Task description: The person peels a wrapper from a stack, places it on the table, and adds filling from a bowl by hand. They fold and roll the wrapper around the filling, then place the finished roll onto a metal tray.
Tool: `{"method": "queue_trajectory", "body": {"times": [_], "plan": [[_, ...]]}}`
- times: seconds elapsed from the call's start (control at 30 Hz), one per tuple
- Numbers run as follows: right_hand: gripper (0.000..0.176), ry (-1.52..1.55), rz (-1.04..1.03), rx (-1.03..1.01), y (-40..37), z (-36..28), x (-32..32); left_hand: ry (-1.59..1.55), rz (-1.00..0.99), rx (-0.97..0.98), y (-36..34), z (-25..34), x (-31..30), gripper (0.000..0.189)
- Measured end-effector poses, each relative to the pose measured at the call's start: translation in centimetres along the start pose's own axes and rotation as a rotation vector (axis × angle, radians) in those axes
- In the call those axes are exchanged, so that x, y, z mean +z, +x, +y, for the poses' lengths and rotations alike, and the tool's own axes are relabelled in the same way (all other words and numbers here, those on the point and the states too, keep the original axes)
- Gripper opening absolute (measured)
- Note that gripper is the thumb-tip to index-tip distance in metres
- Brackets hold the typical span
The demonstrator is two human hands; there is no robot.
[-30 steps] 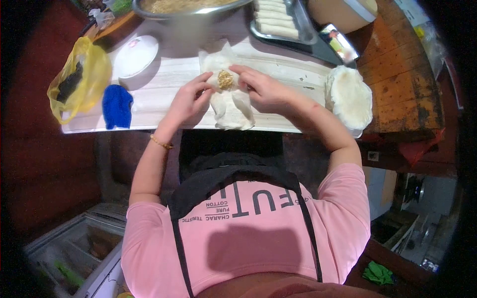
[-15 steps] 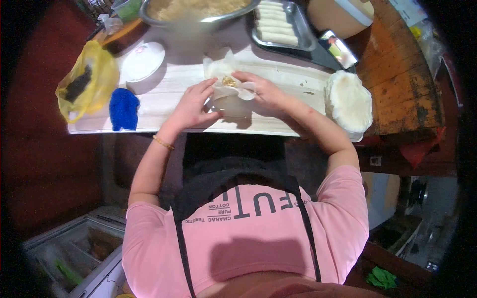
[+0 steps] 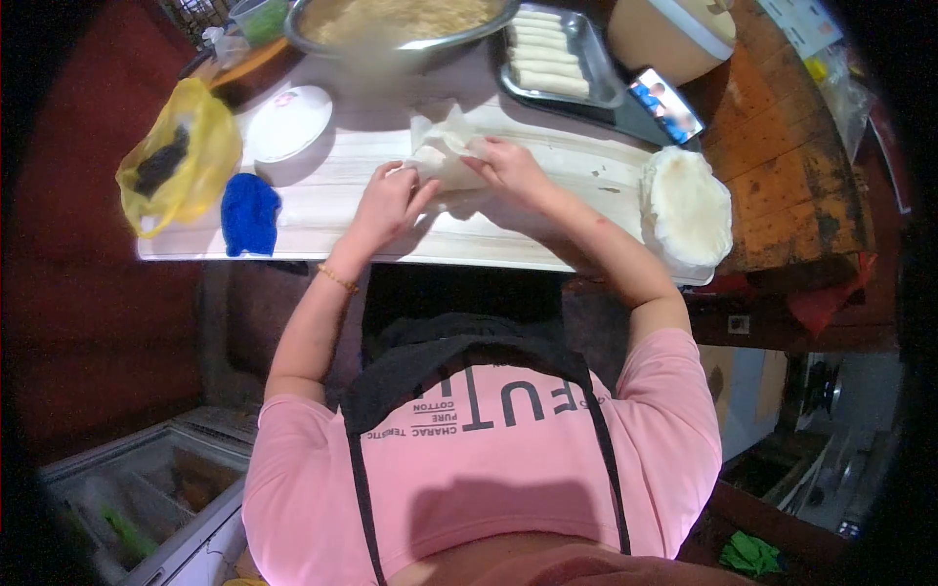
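A thin, pale wrapper (image 3: 443, 164) is held between both hands over the light board (image 3: 362, 117). My left hand (image 3: 388, 203) pinches its left edge, with the thumb pointing toward the wrapper. On the other side, my right hand (image 3: 511, 172) grips the right edge between thumb and fingers. The wrapper is partly raised, and its folds hide whatever lies inside. Further right on the board rests a stack of round white wrappers (image 3: 687, 207). Beyond the hands, several white rolls (image 3: 547, 59) lie in a metal tray (image 3: 611, 86).
A large metal bowl of filling (image 3: 401, 21) stands at the back. To the left are a white bowl (image 3: 290, 122), a yellow bag (image 3: 210, 146) and a blue cloth (image 3: 250, 215). A phone (image 3: 666, 104) and a beige container (image 3: 669, 37) are at the back right.
The near side of the wrapper has been lifted over, and the yellowish filling seen before is now covered. Both hands have closed on the wrapper's edges. The view has shifted slightly.
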State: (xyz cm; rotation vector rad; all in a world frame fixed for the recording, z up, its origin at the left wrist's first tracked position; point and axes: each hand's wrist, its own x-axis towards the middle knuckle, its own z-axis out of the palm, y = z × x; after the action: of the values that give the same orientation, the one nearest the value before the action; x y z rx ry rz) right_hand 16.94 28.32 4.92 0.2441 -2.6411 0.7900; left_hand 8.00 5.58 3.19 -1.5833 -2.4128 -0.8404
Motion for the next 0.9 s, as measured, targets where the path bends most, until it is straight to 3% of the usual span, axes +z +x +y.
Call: {"method": "queue_trajectory", "body": {"times": [0.03, 0.1, 0.23, 0.3, 0.43, 0.53, 0.6, 0.63, 0.7, 0.77, 0.83, 0.9], "plan": [[0.020, 0.001, 0.000, 0.000, 0.2, 0.1, 0.3, 0.000, 0.000, -0.001, 0.4, 0.7, -0.4, 0.026], [0.019, -0.055, 0.134, -0.096, 0.5, 0.2, 0.8, -0.119, 0.108, -0.252, 1.4, 2.5, -0.6, 0.031], [0.021, -0.078, 0.074, -0.002, 1.5, 0.0, 0.7, -0.049, 0.285, -0.264, 2.7, 1.1, 1.7, 0.035], [0.023, 0.132, -0.046, 0.233, 2.2, -0.6, 0.2, -0.097, 0.284, -0.297, 3.3, 1.1, 1.8, 0.036], [0.028, 0.332, -0.116, 0.437, 3.7, 0.6, 0.7, -0.195, 0.244, -0.390, 3.8, 1.6, 1.3, 0.036], [0.040, 0.145, -0.016, 0.281, 3.8, 1.6, 1.7, -0.184, 0.309, -0.298, 4.1, 0.9, 1.9, 0.044], [0.055, -0.398, 0.301, -0.094, 3.7, 1.1, 1.6, -0.046, 0.365, -0.247, 4.1, 1.1, 1.8, 0.048], [0.055, -0.400, 0.299, -0.094, 4.0, 0.8, 1.4, 0.090, 0.420, -0.195, 4.2, 1.3, 1.6, 0.052], [0.050, -0.456, 0.171, -0.232, 4.4, 0.2, 1.1, 0.175, 0.396, -0.128, 4.7, 1.2, 1.5, 0.046], [0.046, -0.355, 0.054, -0.242, 4.3, 0.3, 1.2, 0.263, 0.369, -0.060, 4.7, 1.2, 1.5, 0.040], [0.043, -0.252, -0.060, -0.254, 4.1, 0.1, 1.1, 0.053, 0.226, -0.166, 4.5, 1.5, 1.1, 0.035], [0.038, -0.152, -0.182, -0.076, 3.3, -0.1, 0.5, -0.017, 0.189, -0.191, 4.1, 1.9, 0.1, 0.029]]}}
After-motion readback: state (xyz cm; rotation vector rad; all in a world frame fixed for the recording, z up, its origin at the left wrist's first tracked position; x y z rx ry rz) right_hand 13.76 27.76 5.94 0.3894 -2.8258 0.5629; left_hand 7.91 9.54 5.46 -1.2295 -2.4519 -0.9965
